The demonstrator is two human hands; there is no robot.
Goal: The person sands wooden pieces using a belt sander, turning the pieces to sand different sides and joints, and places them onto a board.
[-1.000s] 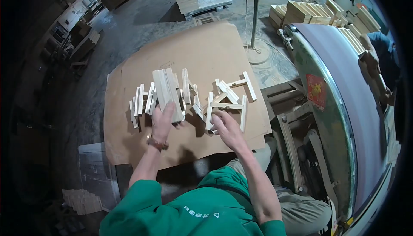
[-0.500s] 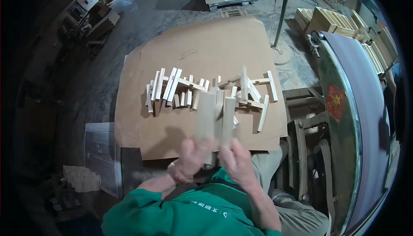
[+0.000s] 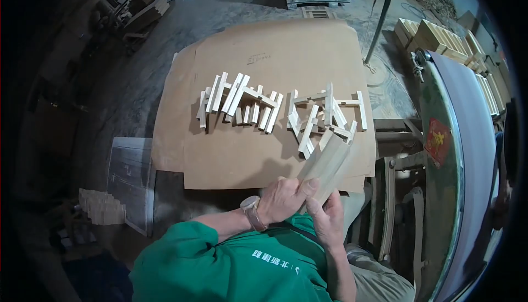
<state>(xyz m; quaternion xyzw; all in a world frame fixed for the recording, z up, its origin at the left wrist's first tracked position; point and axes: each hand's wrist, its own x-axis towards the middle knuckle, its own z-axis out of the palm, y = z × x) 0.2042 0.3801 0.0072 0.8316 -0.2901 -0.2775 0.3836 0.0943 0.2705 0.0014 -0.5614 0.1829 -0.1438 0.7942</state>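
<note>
gripping a long pale wooden piece [image 3: 328,162] with left hand [image 3: 286,196] and right hand [image 3: 329,218], above near edge of brown cardboard sheet [image 3: 236,162], probably stiff, light, best held by both long sides.

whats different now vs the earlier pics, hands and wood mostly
The left hand has brought the wooden strips rightward and nearer the body, from over the left group of frames; their far ends now point rightward. The right hand has left the right group of frames and now holds the strips too. The left group still lies on the cardboard.
</note>
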